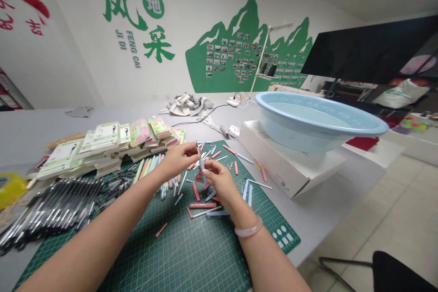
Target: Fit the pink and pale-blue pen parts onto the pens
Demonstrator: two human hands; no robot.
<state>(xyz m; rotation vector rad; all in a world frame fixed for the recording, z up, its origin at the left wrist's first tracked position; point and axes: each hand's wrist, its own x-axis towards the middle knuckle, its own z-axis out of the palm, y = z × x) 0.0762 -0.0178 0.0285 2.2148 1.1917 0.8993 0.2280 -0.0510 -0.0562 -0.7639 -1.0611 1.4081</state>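
My right hand (219, 181) is closed on a light blue pen barrel (203, 174), held upright above the green cutting mat (164, 255). My left hand (179, 159) pinches a thin pen refill (198, 148) at the barrel's upper end. How far the refill sits inside the barrel is hard to make out. Around and below both hands lie loose red pen barrels (202, 205), light blue pen parts (249, 195) and white refills (207, 211). A row of pastel pens (148, 169) lies just left of my left wrist.
Many black pens (58, 210) lie at the left beside stacked boxes (106, 134). A yellow tape roll (12, 190) is at the left edge. On the right, a blue basin (308, 132) rests on a white box (287, 169). Grey cloths (191, 105) and a cable lie behind.
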